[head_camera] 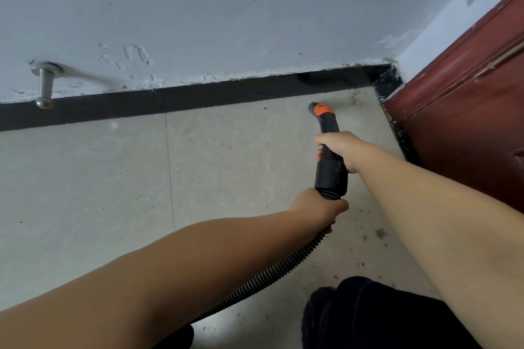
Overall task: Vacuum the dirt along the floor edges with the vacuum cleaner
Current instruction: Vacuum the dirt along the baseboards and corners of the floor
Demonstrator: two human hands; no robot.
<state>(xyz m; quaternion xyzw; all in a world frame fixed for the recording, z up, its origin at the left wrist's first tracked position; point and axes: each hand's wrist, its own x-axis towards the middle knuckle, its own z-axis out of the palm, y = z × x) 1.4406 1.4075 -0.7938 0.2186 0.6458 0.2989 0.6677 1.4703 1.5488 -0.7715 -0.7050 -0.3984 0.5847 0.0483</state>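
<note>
Two hands hold a vacuum: right hand point(341, 150) grips the black wand point(330, 156), left hand point(320, 207) grips the ribbed hose point(272, 272); orange-collared nozzle point(319, 109) points near the dirt point(360, 99) by the black baseboard point(198, 99).

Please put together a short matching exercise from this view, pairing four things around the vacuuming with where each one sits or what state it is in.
Things:
1. vacuum nozzle
2. ribbed hose
3. metal door stopper
4. red door

Places or states:
A. fixed to the wall above the black skirting, far left
B. gripped by the left hand where it meets the black handle
C. at the right edge, dirt along its base
D. orange-collared tip pointing at the floor near the corner

Pairs: 1-D, 2-B, 3-A, 4-C
</note>
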